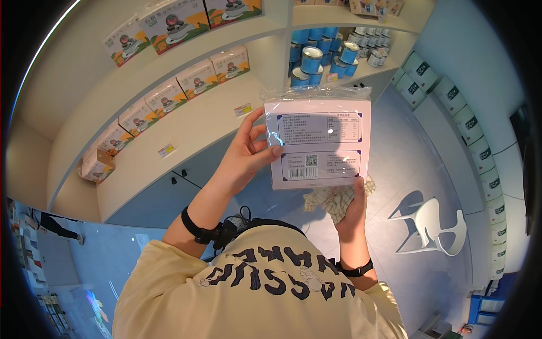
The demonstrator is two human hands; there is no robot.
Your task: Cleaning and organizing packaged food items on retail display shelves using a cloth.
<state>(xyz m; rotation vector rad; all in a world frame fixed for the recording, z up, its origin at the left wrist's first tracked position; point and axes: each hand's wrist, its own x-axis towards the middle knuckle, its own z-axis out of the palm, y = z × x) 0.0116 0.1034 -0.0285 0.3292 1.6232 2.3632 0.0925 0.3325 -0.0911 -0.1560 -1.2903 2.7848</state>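
A pale pink product box (319, 146) in clear plastic wrap is held up in front of my chest. Its printed panel faces me, bearing small writing, a barcode and a square code. My left hand (250, 150) grips the box's left edge, thumb on the face and fingers behind. At the lower right corner my right hand (353, 207) supports the box, its thumb on the front edge. A crumpled checked cloth (330, 201) is also in my right hand, beneath the box. Most of the right fingers are hidden by cloth and box.
Similar wrapped boxes (166, 98) line the shelf (203, 112) at left, with larger ones (173, 25) above. Blue-and-white tins (312, 59) stand stacked on the far shelf. A white chair (436, 229) is on the floor at right, near a row of white cartons (470, 123).
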